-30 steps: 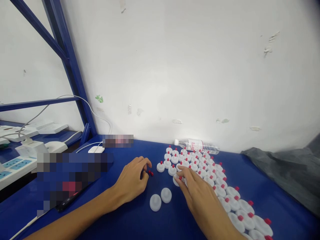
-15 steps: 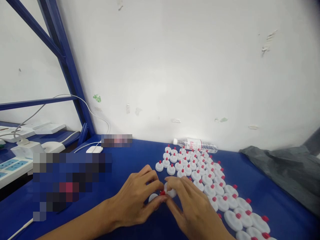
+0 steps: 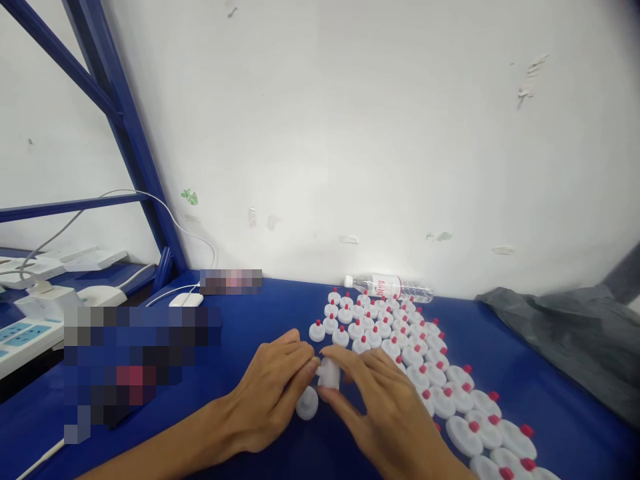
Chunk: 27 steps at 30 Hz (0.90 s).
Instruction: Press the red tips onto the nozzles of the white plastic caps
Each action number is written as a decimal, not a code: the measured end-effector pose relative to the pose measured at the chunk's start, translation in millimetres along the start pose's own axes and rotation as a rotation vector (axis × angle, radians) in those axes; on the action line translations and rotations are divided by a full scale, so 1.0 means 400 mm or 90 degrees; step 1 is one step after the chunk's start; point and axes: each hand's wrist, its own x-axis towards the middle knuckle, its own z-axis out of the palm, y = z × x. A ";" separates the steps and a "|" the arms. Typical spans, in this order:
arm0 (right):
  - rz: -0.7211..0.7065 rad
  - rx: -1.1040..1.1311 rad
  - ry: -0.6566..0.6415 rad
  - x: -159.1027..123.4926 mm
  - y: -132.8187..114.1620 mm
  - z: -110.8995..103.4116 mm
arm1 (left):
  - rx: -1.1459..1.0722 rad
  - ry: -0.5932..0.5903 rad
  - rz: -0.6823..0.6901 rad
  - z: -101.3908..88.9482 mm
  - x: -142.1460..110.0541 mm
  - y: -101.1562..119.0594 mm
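My right hand (image 3: pixel 373 400) grips a small, squat white plastic bottle (image 3: pixel 329 375) between thumb and index finger, tilted on its side with its nozzle towards the left. My left hand (image 3: pixel 280 387) is closed in a pinch at the nozzle, its fingertips hiding the small red cap they hold. Just below them on the blue table lies one uncapped white bottle (image 3: pixel 307 403). To the right and behind, many similar white bottles with red caps (image 3: pixel 434 373) stand close together in slanting rows.
A clear drink bottle (image 3: pixel 390 287) lies along the wall behind the rows. Dark grey plastic sheeting (image 3: pixel 565 333) covers the right side of the blue table (image 3: pixel 270 313). At left are a white adapter (image 3: pixel 186 300), cables, a power strip (image 3: pixel 25 337) and a blue metal frame (image 3: pixel 135 147).
My left hand took up a red cap and moved right to the uncapped bottles. My right hand left the rows, picked up one uncapped bottle and tipped it sideways against the left fingertips.
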 end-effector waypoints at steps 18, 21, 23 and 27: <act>0.047 -0.133 -0.018 0.016 0.048 -0.026 | 0.212 0.018 -0.233 0.007 0.026 -0.111; 0.038 -0.150 0.009 0.016 0.030 -0.031 | 0.211 0.005 -0.232 0.009 0.024 -0.110; 0.048 -0.158 -0.003 0.011 0.018 -0.023 | 0.214 -0.007 -0.228 0.011 0.022 -0.105; 0.052 -0.189 -0.051 -0.007 0.010 0.009 | 0.215 -0.026 -0.223 0.013 0.020 -0.093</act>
